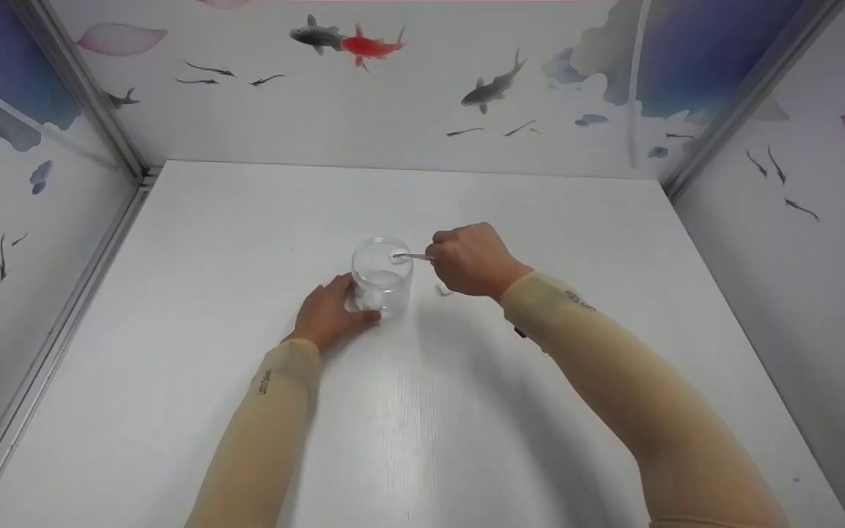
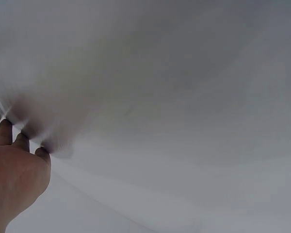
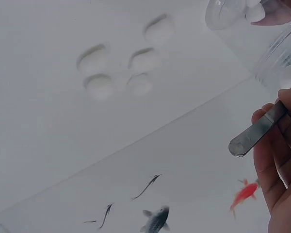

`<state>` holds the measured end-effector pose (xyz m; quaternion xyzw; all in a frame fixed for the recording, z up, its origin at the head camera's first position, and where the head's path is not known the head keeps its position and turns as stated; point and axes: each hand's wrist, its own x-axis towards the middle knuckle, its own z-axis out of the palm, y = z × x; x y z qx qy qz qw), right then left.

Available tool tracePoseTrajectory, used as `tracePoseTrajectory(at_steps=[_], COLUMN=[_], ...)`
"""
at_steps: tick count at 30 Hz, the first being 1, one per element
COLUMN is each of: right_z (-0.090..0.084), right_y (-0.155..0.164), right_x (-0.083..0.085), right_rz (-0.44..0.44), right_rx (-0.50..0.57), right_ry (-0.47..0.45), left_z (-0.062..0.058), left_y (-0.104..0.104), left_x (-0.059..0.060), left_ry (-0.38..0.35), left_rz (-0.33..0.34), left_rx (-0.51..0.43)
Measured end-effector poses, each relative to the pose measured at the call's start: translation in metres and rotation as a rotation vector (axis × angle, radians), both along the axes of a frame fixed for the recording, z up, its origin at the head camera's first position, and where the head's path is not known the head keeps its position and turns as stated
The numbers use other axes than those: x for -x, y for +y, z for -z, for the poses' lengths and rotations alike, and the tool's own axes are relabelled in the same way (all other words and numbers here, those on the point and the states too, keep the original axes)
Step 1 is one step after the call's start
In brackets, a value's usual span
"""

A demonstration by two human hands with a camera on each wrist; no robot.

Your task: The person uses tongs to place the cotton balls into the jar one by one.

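Observation:
My left hand [image 1: 328,312] grips the side of a clear plastic jar [image 1: 382,297], which stands upright with its mouth uncovered. In the left wrist view only part of that hand [image 2: 19,174] shows at the left edge. My right hand [image 1: 472,258] pinches metal tweezers [image 1: 416,256], whose tips hold a white cotton ball [image 1: 397,257] at the jar's mouth. The right wrist view shows the tweezers' broad rounded end [image 3: 252,137] and a white ball [image 3: 290,75] by the rim. More white balls [image 3: 255,13] appear through the jar's lower part.
Several white cotton balls [image 3: 99,87] lie on the white table [image 1: 364,440], mostly hidden by my right hand in the head view. Panels [image 1: 422,139] printed with fish enclose the table's back and sides.

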<state>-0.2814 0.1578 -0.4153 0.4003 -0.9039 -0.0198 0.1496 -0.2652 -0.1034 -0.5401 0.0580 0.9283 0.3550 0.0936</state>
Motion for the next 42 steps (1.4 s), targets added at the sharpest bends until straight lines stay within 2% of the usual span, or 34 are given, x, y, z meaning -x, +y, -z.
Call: tracePoseTrajectory(at_steps=[6, 20, 24, 28, 35, 42], right_z=[0.007, 0.011, 0.011, 0.012, 0.007, 0.017], right_y=[-0.004, -0.004, -0.003, 0.0, 0.022, 0.072], right_x=[-0.001, -0.002, -0.002, -0.002, 0.003, 0.014], right_rz=[-0.019, -0.016, -0.021, -0.031, -0.006, 0.084], right_rx=[-0.041, -0.101, -0.089, -0.032, 0.066, 0.097], right_ry=[-0.015, -0.027, -0.027, -0.03, -0.003, -0.001], left_z=[0.003, 0.001, 0.001, 0.0, 0.0, 0.0], left_y=[0.001, 0.0, 0.0, 0.001, 0.0, 0.0], left_x=[0.0, -0.001, -0.001, -0.002, -0.002, -0.001], left_ry=[0.0, 0.016, 0.015, -0.001, 0.002, 0.005], left_rz=[0.004, 0.016, 0.015, 0.004, -0.001, -0.005], left_rx=[0.002, 0.007, 0.01, -0.001, -0.02, -0.02])
